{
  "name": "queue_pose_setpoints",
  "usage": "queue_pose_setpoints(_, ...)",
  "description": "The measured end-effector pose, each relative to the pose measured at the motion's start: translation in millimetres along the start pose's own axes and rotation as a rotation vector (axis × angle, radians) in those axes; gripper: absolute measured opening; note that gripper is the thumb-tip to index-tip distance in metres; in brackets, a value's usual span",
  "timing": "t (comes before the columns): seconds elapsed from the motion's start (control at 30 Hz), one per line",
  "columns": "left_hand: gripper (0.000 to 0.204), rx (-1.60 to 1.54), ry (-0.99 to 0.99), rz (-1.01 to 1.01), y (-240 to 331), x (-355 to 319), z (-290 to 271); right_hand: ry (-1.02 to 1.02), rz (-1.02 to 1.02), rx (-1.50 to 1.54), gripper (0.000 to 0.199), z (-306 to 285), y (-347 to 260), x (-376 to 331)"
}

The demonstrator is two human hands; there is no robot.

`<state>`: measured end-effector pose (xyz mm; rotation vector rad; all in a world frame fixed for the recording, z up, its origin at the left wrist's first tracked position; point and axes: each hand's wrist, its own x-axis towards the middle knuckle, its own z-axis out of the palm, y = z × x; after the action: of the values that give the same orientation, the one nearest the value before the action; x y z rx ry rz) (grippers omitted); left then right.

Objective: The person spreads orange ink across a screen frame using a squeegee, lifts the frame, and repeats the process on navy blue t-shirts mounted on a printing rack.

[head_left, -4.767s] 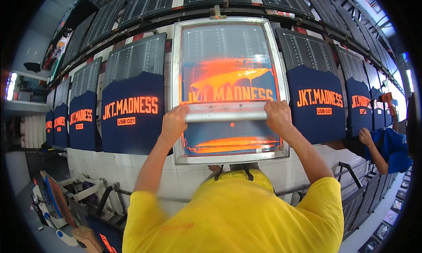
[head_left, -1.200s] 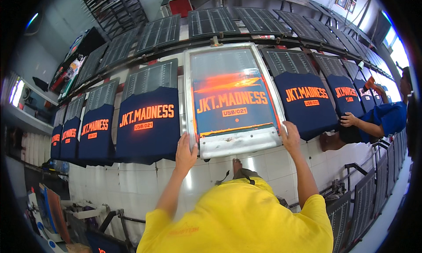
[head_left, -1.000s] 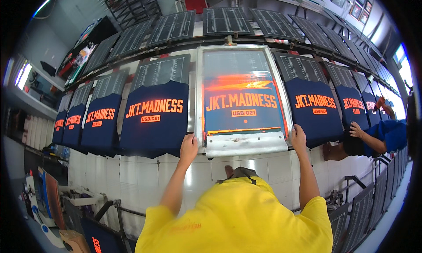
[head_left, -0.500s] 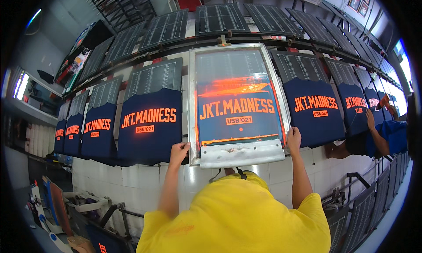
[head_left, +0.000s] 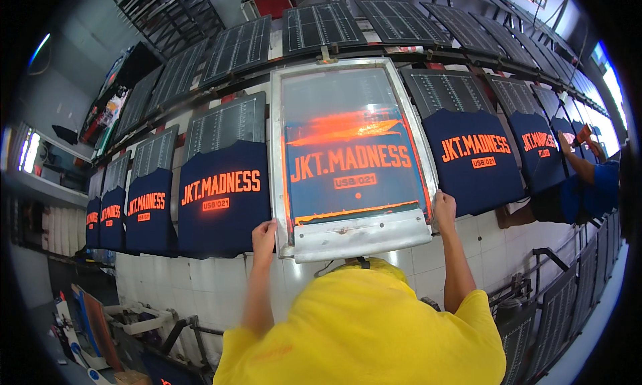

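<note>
A silver screen-printing frame (head_left: 275, 151) lies over a navy shirt on a board in front of me. Through its mesh shows orange lettering, with a smear of wet orange ink (head_left: 348, 132) above it. A wide bolted metal bar (head_left: 364, 241) spans the frame's near end. My left hand (head_left: 264, 235) grips the frame's lower left side, fingers closed on the edge. On the opposite side my right hand (head_left: 444, 210) pinches the right rail near its lower end. Parts of the fingers are hidden against the metal.
Printed navy shirts on boards flank the frame, one at left (head_left: 222, 208) and one at right (head_left: 471, 161). Bare black boards (head_left: 322, 27) line the row behind. At far right a co-worker in a blue shirt (head_left: 605, 184) holds an orange tool (head_left: 584, 134).
My view has shifted slightly, so the frame sits further left in the picture. Both hands keep their hold on it. The co-worker's arm has moved up.
</note>
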<state>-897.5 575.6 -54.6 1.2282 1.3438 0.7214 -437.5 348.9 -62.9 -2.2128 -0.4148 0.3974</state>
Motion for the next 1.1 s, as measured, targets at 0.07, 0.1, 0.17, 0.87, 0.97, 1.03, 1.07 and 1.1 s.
queue_pose_setpoints(0.07, 0.031, -0.013, 0.068, -0.006, 9, -7, -7, -0.009, -0.004, 0.036, 0.043, -3, -11, -13)
queue_pose_setpoints(0.1, 0.032, -0.019, 0.101, -0.011, 13, -11, -12, -0.027, -0.009, 0.075, 0.042, -3, -16, -17)
queue_pose_setpoints(0.17, 0.033, 0.048, 0.178, 0.036, 17, -16, -34, -0.052, -0.035, 0.139, 0.040, 8, -27, -25)
queue_pose_setpoints(0.87, 0.040, 0.052, 0.854, 0.059, -24, -174, -249, -0.674, -0.261, 0.311, 0.033, 170, -150, -166)
queue_pose_setpoints(0.97, 0.041, 0.150, 0.823, 0.009, -19, -165, -254, -0.642, -0.270, 0.278, 0.033, 179, -157, -175)
queue_pose_setpoints(1.03, 0.041, 0.162, 0.787, 0.026, -29, -152, -274, -0.596, -0.277, 0.272, 0.032, 189, -160, -185)
queue_pose_setpoints(1.07, 0.040, 0.123, 0.762, 0.051, -41, -140, -289, -0.565, -0.289, 0.270, 0.030, 197, -161, -189)
queue_pose_setpoints(1.1, 0.040, 0.084, 0.735, 0.076, -52, -128, -303, -0.532, -0.300, 0.269, 0.029, 204, -161, -194)
